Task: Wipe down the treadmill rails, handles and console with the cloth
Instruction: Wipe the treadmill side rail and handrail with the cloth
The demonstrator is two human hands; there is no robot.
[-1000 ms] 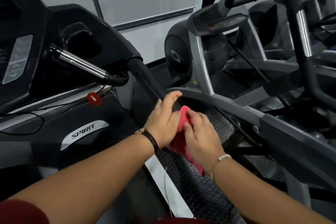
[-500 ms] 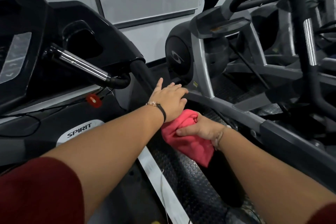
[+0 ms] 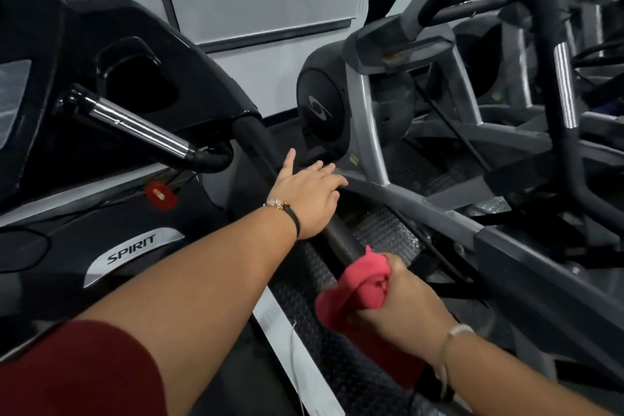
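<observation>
The treadmill's black padded right handrail (image 3: 341, 236) runs from the console (image 3: 145, 54) down toward me. My left hand (image 3: 309, 192) rests flat on the rail's upper part, fingers straight and spread. My right hand (image 3: 401, 300) grips the pink cloth (image 3: 354, 287), which is wrapped around the rail lower down, near me. A chrome pulse handle (image 3: 135, 127) sticks out from the console at the left. Where the cloth covers the rail, the rail's surface is hidden.
A red safety key (image 3: 160, 195) with a black cord hangs below the chrome handle. The treadmill's motor cover bears a SPIRIT badge (image 3: 133, 252). A grey elliptical machine (image 3: 371, 118) stands close on the right, its frame bar (image 3: 439, 216) alongside the rail.
My right hand has slid the cloth down the rail toward me, away from the left hand. The left hand stays flat on the upper rail, fingers now spread.
</observation>
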